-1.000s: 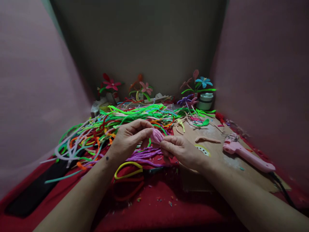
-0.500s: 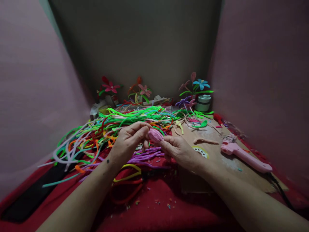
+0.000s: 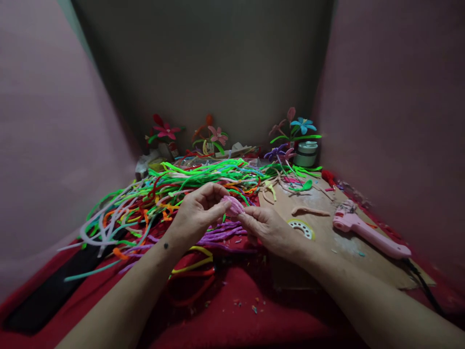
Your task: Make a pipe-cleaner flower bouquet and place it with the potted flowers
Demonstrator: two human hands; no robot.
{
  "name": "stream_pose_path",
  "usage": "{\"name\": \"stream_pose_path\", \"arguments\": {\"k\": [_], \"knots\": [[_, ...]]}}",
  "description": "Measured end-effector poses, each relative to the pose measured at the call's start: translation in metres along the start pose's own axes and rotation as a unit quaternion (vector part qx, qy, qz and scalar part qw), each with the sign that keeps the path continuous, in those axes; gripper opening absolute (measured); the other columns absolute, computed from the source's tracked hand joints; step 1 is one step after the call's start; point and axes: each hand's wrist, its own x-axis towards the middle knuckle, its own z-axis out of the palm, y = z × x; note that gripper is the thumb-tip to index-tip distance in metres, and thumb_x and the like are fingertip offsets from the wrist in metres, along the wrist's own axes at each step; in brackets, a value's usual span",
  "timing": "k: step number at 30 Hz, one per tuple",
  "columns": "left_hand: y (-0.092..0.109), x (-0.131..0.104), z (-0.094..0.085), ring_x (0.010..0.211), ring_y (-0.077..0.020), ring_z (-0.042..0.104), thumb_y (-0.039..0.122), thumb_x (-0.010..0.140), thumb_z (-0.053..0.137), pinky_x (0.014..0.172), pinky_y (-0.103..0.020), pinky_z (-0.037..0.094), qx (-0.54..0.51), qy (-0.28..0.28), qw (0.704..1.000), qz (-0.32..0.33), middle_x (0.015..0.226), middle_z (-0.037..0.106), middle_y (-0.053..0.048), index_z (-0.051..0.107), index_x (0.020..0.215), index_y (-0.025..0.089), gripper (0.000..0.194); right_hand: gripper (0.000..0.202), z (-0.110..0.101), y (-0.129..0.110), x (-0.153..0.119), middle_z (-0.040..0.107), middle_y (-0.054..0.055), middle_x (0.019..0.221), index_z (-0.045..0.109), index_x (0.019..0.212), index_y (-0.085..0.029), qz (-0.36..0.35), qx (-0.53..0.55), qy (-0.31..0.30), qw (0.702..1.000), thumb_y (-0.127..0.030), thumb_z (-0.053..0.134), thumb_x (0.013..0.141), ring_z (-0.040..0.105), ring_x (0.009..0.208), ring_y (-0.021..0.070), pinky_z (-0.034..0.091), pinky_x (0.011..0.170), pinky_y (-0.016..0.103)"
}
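Note:
A small pink petal of fuzzy pipe cleaner [image 3: 234, 204] is held between my two hands above the middle of the table. My left hand [image 3: 203, 206] pinches its left end between thumb and fingers. At the opposite end, the thumb and forefinger of my right hand [image 3: 263, 225] grip its lower right tip. Purple pipe cleaners [image 3: 221, 236] lie below the hands, and a large pile of mixed pipe cleaners [image 3: 203, 172], mostly green on top, spreads behind and to the left.
On the right, a cardboard sheet [image 3: 323, 257] bears a pink glue gun [image 3: 370, 235], a tape roll [image 3: 301, 229] and a beige strip [image 3: 310, 211]. Finished flowers [image 3: 303, 126] and a lidded jar [image 3: 305, 154] stand at the back. Yellow-and-red handles [image 3: 192, 274] lie on the red cloth [image 3: 232, 325].
My left thumb has moved rightward and down onto the pink petal, covering more of its left side. My right hand keeps its grip nearly in place.

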Motion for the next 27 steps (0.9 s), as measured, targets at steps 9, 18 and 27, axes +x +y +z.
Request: {"name": "stream_pose_path", "arguments": {"k": [9, 18, 27], "knots": [[-0.005, 0.002, -0.002, 0.044, -0.0095, 0.053, 0.039, 0.080, 0.058, 0.040, -0.021, 0.043, -0.118, -0.004, 0.993, -0.019, 0.063, 0.059, 0.001, 0.056, 0.103, 0.015, 0.033, 0.041, 0.001, -0.003, -0.001, 0.030, -0.007, 0.052, 0.046, 0.065, -0.018, 0.039, 0.044, 0.039, 0.998, -0.054, 0.046, 0.083, 0.026, 0.043, 0.0054, 0.022, 0.041, 0.021], [-0.012, 0.001, 0.001, 0.045, -0.0065, 0.050, 0.027, 0.074, 0.067, 0.038, -0.019, 0.042, -0.078, -0.047, 0.994, -0.055, 0.073, 0.059, 0.002, 0.055, 0.092, 0.017, 0.023, 0.037, 0.002, 0.000, 0.001, 0.032, -0.007, 0.053, 0.055, 0.072, -0.017, -0.003, 0.049, 0.041, 0.998, -0.051, 0.048, 0.083, 0.030, 0.045, 0.0065, 0.026, 0.043, 0.021], [-0.014, 0.000, 0.004, 0.043, -0.0058, 0.046, 0.020, 0.075, 0.061, 0.038, -0.018, 0.039, -0.064, -0.036, 0.996, -0.048, 0.065, 0.055, 0.005, 0.054, 0.085, 0.018, 0.012, 0.038, 0.003, 0.002, -0.002, 0.040, -0.005, 0.053, 0.064, 0.079, -0.014, -0.040, -0.096, 0.062, 0.993, -0.043, 0.042, 0.090, 0.035, 0.050, 0.0085, 0.029, 0.051, 0.022]]}}
